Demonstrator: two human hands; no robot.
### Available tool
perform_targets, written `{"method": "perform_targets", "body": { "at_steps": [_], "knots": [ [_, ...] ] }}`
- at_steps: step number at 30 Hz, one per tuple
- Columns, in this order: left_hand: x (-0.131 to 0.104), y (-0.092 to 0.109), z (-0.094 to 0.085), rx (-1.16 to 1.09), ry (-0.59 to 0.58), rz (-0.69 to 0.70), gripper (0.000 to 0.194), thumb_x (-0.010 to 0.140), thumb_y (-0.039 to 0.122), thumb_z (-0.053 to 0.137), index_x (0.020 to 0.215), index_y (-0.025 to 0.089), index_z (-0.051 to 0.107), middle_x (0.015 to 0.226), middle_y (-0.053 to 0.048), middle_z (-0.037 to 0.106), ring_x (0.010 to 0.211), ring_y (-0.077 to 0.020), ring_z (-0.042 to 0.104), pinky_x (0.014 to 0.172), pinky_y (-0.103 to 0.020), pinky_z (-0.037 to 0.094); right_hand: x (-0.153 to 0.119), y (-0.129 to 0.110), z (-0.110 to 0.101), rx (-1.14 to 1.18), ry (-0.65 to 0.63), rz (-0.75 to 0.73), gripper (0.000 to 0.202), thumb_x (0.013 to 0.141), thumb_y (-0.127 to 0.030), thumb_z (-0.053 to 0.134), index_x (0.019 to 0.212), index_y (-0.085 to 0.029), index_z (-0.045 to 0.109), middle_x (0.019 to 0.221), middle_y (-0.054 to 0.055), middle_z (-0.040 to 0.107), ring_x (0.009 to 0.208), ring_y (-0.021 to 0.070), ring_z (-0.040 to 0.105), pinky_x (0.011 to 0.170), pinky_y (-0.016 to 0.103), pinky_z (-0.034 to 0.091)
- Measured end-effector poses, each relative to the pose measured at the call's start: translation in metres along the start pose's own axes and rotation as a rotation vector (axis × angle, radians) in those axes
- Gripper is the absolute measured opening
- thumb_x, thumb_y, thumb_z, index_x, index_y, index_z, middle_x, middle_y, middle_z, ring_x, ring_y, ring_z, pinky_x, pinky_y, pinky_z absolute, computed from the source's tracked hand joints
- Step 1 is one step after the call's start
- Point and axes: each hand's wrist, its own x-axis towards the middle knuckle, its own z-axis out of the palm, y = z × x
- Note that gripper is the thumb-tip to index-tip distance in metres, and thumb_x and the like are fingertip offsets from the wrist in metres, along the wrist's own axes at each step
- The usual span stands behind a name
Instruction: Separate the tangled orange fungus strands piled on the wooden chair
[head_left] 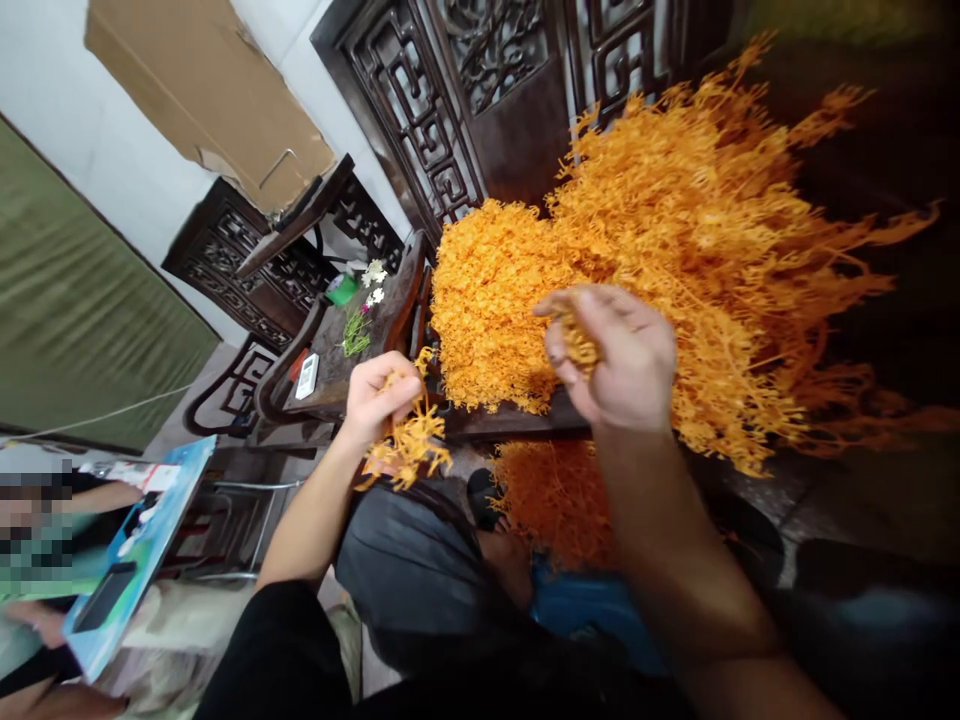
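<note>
In the head view, the left hand (382, 392) pinches orange sprigs (414, 447) above the lap (409, 565), while the right hand (630, 355), slightly blurred, curls around small orange pieces (582, 348) before the orange heap (487, 300) on the wooden bench (517, 424). The step seems to be handling loose pieces a few at a time; the next move calls for a steady left pinch and a controlled right grip.

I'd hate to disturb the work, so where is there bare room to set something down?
The small dark table shows a bare patch between the white device and the green stems. Its far end is busier, with white flowers and a green object. The orange heap crowds the right hand; an open gap separates that from the left hand.
</note>
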Motion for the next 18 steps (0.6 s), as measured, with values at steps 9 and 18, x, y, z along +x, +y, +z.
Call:
{"method": "perform_targets", "body": {
  "at_steps": [9,18],
  "knots": [
    [-0.002,0.005,0.012,-0.553,-0.260,-0.110,0.046,0.083,0.047,0.070,0.057,0.019,0.047,0.032,0.008,0.027,0.027,-0.0056,0.023,0.037,-0.021,0.030,-0.025,0.024,0.031,-0.307,-0.453,0.117,0.036,0.087,-0.039,0.075,0.120,-0.024,0.077,0.082,0.002,0.073,0.075,0.0165,0.067,0.068,0.031,0.056],
    [-0.002,0.006,0.022,-0.581,-0.196,-0.330,0.052,0.076,0.051,0.076,0.053,0.019,0.042,0.030,0.008,0.022,0.025,-0.0058,0.021,0.035,-0.020,0.027,-0.026,0.014,0.038,-0.400,-0.466,0.014,0.022,0.085,-0.040,0.078,0.094,-0.021,0.075,0.097,0.004,0.075,0.092,0.0190,0.068,0.087,0.035,0.054]
  ]
}}
